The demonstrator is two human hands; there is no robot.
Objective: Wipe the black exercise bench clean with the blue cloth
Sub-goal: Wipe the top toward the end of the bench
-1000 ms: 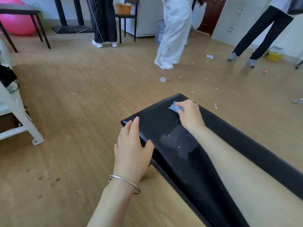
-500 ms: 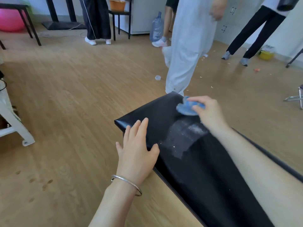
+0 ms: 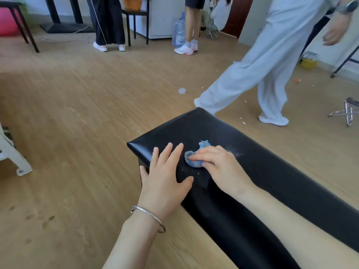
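The black exercise bench [image 3: 275, 171] runs from the middle of the view to the lower right, its padded end pointing away from me. My right hand [image 3: 219, 164] holds the bunched blue cloth [image 3: 194, 162] against the bench top near that end, fingers curled over it. A corner of the cloth sticks out beyond my fingers. My left hand [image 3: 165, 177] rests flat on the bench's left edge with straight, spread fingers, just left of the cloth. A few pale crumbs lie on the black surface between my hands.
A person in white trousers [image 3: 252, 74] strides across the floor just beyond the bench's far end. A folded metal stool [image 3: 347, 113] lies at the right, a white furniture leg [image 3: 13, 158] at the left. Other people's legs, a chair and a water bottle [image 3: 179, 32] stand at the back.
My right hand has dragged the cloth from the bench's far right edge back toward my left hand. The person in white has walked to the right past the bench end.
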